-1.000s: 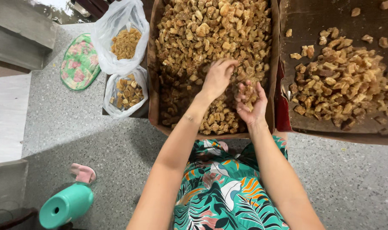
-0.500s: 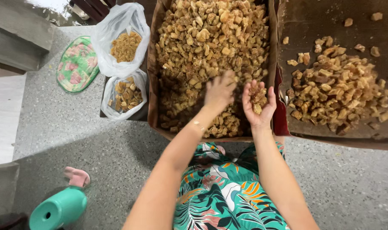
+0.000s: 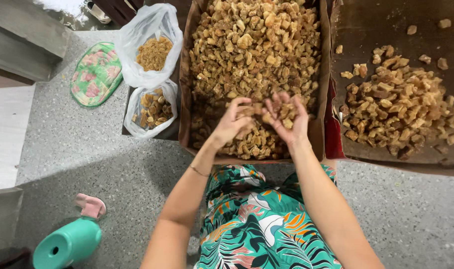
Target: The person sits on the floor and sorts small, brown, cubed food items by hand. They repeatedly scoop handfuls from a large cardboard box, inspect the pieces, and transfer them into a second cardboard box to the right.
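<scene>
The right hand (image 3: 286, 119) is cupped palm-up, cradling a few brown chunks (image 3: 282, 115) over the near end of the full box (image 3: 184, 99). The left hand (image 3: 232, 124) (fingers curled, pinching at them) is just beside it, touching the same handful.

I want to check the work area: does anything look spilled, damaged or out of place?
Nothing looks spilled: the brown chunks stay inside both cardboard boxes and the two plastic bags. Only a teal bottle lies on its side on the floor.
</scene>
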